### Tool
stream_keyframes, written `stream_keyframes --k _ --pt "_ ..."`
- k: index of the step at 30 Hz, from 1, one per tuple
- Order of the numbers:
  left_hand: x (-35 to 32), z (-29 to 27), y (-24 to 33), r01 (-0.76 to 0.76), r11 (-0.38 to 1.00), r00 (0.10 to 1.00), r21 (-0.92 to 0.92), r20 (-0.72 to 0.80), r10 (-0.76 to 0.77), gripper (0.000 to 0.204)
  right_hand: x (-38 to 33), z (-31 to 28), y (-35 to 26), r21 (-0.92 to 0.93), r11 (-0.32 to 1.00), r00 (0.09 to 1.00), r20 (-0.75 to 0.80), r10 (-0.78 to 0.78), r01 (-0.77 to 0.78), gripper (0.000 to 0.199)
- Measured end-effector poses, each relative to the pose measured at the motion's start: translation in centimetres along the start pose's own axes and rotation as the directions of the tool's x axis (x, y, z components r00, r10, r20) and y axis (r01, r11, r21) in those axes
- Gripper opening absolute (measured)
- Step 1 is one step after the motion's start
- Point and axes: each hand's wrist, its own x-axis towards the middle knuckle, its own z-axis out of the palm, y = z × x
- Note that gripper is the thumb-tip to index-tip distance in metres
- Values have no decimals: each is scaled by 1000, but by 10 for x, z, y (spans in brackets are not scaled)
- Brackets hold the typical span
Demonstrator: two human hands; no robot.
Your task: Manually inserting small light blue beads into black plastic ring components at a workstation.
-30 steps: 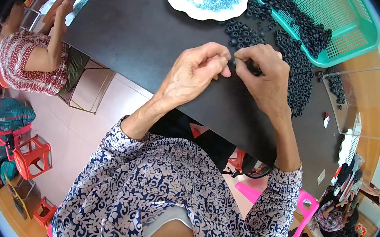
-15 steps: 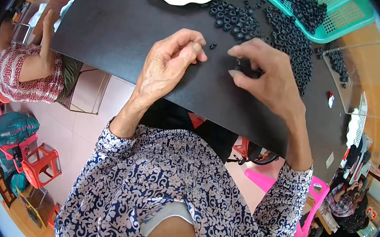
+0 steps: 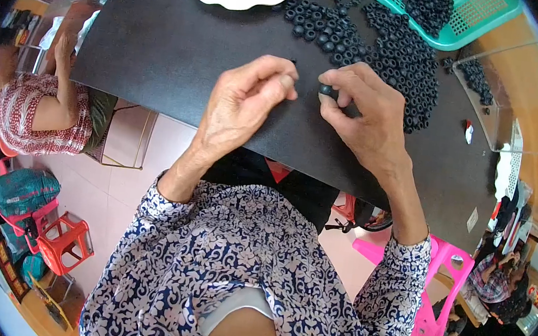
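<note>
Thumb and forefinger of my right hand [image 3: 370,113] pinch a small round black piece [image 3: 326,90], which looks like one of the ring-shaped pieces on the table. Across a narrow gap, my left hand [image 3: 243,100] is closed with its thumb against its bent fingers; whatever it may hold is hidden. Just beyond the left fingertips, a tiny dark piece [image 3: 294,61] shows on the table, partly covered. Loose black ring-shaped pieces [image 3: 387,69] spread beyond my right hand. Both hands are above the dark table [image 3: 156,58].
A white scalloped plate [image 3: 240,1] with small blue bits stands at the far edge. At the far right is a green basket [image 3: 456,43] of black pieces, near a clear bin [image 3: 483,125]. A pink chair [image 3: 430,323] stands at right; another person [image 3: 42,108] sits at left.
My right thumb and forefinger have closed on the black piece. My left hand has shifted slightly, partly covering the small piece that lay open on the table. The whole view has shifted a little.
</note>
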Motion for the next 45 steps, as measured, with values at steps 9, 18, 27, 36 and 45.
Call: stream_keyframes --k 9,18,27,36,45 --pt "9 8 5 81 965 996 -249 56 -70 20 16 9 -16 38 995 989 -120 -83 88 36" --pt "6 2 0 59 954 998 -293 -20 -68 27 13 19 -2 491 867 994 -8 107 -90 41" --pt "3 -4 3 55 982 998 -182 23 -52 22 21 13 -2 307 952 997 60 -42 22 38" --pt "2 0 -1 -47 988 997 -146 -68 38 23 10 28 3 647 755 993 34 113 -108 34" --pt "-3 -10 -5 131 945 987 -300 133 -94 17 12 23 -5 416 909 997 45 -58 34 38"
